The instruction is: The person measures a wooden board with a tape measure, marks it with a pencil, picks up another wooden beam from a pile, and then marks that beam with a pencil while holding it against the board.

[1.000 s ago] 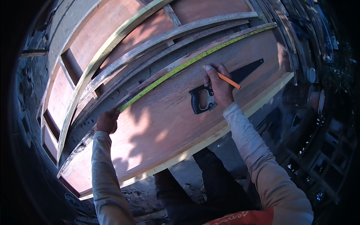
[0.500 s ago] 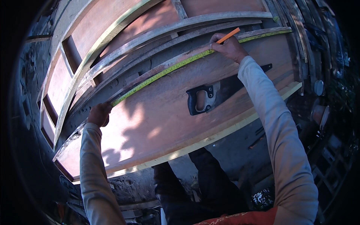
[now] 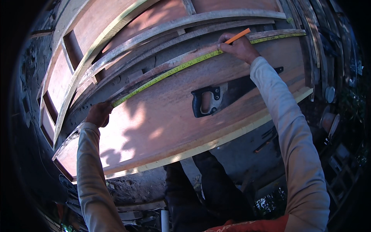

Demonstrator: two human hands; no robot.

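A yellow tape measure [image 3: 166,75] is stretched along the far edge of a reddish-brown wooden panel [image 3: 154,120]. At its left end my left hand [image 3: 99,114] is closed on the tape. My right hand [image 3: 240,49] has an orange pencil [image 3: 238,35] gripped in its fingers and rests over the tape, which runs on past it to the right. What the pencil's lower end touches is hidden by my fingers. Nearer me on the panel lies a handsaw [image 3: 218,98] with a black handle, its blade partly behind my right forearm.
Beyond the panel lie curved wooden strips [image 3: 181,26] and a curved wooden frame [image 3: 63,100] with reddish boards. A pale wooden strip [image 3: 216,142] borders the panel's near side, close to my legs [image 3: 216,181]. Stacked timber [image 3: 309,42] stands at the right.
The view has shifted slightly. Both hands keep their holds on the tape measure and the pencil, with almost no movement along the panel. The handsaw lies where it was.
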